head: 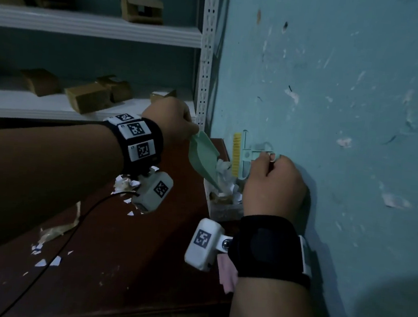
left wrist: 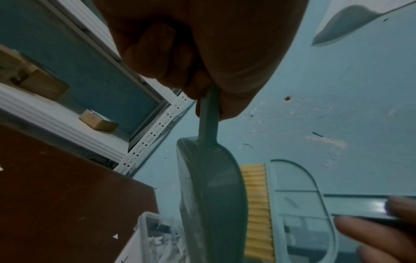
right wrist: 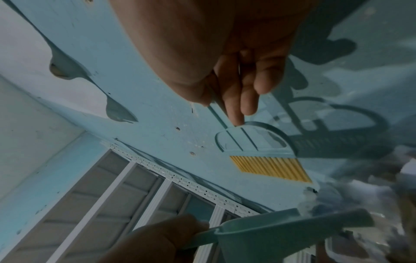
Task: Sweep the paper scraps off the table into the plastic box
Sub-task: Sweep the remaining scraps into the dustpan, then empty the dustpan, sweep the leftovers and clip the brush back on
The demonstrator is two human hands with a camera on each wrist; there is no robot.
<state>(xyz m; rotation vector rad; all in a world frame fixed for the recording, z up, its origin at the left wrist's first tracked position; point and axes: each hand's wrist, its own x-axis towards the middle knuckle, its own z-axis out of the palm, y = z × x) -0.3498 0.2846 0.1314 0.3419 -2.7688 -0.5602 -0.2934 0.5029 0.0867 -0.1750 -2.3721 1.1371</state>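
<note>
My left hand (head: 170, 121) grips the handle of a pale green dustpan (head: 204, 155), which is tilted mouth-down over the clear plastic box (head: 223, 209) at the table's far right corner. The box holds crumpled paper scraps (head: 226, 183). My right hand (head: 273, 177) holds the handle of a green brush (head: 248, 154) with yellow bristles (head: 236, 153), just above the box, against the wall. In the left wrist view the dustpan (left wrist: 211, 195) hangs beside the bristles (left wrist: 257, 210). The right wrist view shows fingers (right wrist: 238, 99) curled round the brush (right wrist: 254, 142). Loose scraps (head: 42, 257) lie on the table (head: 130, 253).
A blue wall (head: 347, 120) runs along the table's right side. White metal shelving (head: 93, 24) with cardboard boxes stands behind. A black cable (head: 67, 236) crosses the table. A strip of tape (head: 55, 230) and more scraps (head: 123, 186) lie on it. A pink cloth (head: 227, 275) sits under my right wrist.
</note>
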